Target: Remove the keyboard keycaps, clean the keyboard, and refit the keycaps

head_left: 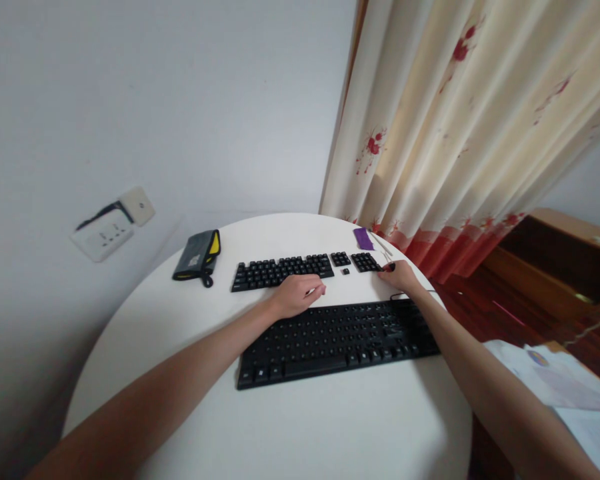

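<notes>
A black keyboard (330, 340) lies on the round white table (290, 427) in front of me. Behind it sit rows of loose black keycaps (275, 272), laid out like a keyboard, with a smaller block (340, 259), a numpad block (365, 262) and one single keycap (345, 271). My left hand (297, 293) rests closed at the near edge of the keycap rows, fingers curled. My right hand (400, 275) is closed on a small black tool (389, 267) with a red tip, beside the numpad block.
A grey and yellow pouch (197, 257) lies at the table's back left. A purple item (363, 238) and thin sticks (380, 243) sit at the back right near the curtain (455, 133). A wall socket (105, 233) is on the left. Papers (565, 380) lie at my right.
</notes>
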`<state>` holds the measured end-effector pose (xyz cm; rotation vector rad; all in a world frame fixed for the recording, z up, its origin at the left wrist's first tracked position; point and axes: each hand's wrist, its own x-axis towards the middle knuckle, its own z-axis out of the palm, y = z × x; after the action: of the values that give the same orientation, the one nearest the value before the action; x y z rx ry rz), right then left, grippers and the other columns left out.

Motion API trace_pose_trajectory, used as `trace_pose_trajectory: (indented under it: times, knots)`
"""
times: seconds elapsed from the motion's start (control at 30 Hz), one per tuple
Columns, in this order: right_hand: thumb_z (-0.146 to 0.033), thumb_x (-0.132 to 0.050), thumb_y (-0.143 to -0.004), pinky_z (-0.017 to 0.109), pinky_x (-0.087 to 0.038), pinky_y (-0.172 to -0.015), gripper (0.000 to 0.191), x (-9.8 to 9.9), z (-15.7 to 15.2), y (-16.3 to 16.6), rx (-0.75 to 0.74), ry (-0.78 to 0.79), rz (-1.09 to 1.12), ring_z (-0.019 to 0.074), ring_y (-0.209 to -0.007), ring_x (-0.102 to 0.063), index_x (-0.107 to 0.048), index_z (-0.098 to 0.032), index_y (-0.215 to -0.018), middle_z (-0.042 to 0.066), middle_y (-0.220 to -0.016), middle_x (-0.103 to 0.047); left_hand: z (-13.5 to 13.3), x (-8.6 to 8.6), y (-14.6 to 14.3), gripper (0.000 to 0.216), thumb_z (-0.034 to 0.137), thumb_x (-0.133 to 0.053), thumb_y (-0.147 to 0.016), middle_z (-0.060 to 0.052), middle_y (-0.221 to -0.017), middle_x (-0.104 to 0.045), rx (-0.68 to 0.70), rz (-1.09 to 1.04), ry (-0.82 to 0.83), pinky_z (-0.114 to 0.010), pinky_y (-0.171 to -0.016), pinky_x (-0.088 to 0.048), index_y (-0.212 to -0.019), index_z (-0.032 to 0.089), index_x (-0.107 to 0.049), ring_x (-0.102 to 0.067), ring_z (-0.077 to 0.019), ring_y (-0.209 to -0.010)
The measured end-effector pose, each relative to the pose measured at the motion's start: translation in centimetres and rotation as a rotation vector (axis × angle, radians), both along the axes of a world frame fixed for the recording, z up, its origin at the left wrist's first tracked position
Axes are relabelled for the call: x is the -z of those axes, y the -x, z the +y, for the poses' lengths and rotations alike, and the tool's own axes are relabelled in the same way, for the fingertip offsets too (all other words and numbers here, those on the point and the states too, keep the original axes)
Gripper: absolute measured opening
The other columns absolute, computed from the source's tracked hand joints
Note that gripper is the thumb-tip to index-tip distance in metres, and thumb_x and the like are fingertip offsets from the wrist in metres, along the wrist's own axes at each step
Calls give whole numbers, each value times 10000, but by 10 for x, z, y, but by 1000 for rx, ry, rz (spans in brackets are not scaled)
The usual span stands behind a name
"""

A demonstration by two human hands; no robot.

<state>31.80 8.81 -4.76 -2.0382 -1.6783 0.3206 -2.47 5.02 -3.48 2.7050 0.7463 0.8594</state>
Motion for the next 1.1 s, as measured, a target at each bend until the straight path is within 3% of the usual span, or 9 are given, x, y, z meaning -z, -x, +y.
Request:
trace_pose_trajectory:
  times: [0.5,0.63,0.8,0.93,1.1]
  knots:
    - [-252,-731,-657,231,-412,-585,143,1,-1,1,-2,-13,20,186,-695,-646,-742,-146,-752,55,-719,-727,-1,-1,0,375,302,-339,-1012,-27,-781,-636,-1,-2,4,-234,-691,-421,-810,171,-627,-581,-126,-713]
    - [-270,-750,-645,244,-416,-593,218,-4,-2,0,44,-42,47,192,-679,-641,-751,-123,-806,80,-739,-728,-1,0,0,366,304,-354,-1008,-27,-786,-641,-3,-11,0,-236,-692,-426,-810,171,-632,-586,-127,-715]
    - [-398,-583,-825,273,-430,-630,367,-27,-7,2,118,-154,124,220,-728,-647,-736,-78,-920,139,-831,-732,-1,1,2,357,293,-353,-1005,-34,-806,-646,-36,-76,-1,-239,-716,-438,-833,172,-643,-600,-131,-751]
    - [-471,-368,-929,272,-440,-629,518,-50,-23,26,101,-304,326,217,-749,-638,-714,-86,-936,157,-903,-727,1,-14,6,366,314,-366,-1000,-38,-801,-659,-129,-192,33,-261,-746,-461,-821,172,-652,-609,-143,-765]
    - [-595,-349,-917,284,-466,-644,572,-74,-55,81,-80,-436,643,201,-710,-604,-684,-131,-894,121,-853,-700,0,-53,21,338,367,-414,-981,-49,-865,-716,-162,-213,227,-291,-762,-498,-924,162,-677,-649,-170,-819]
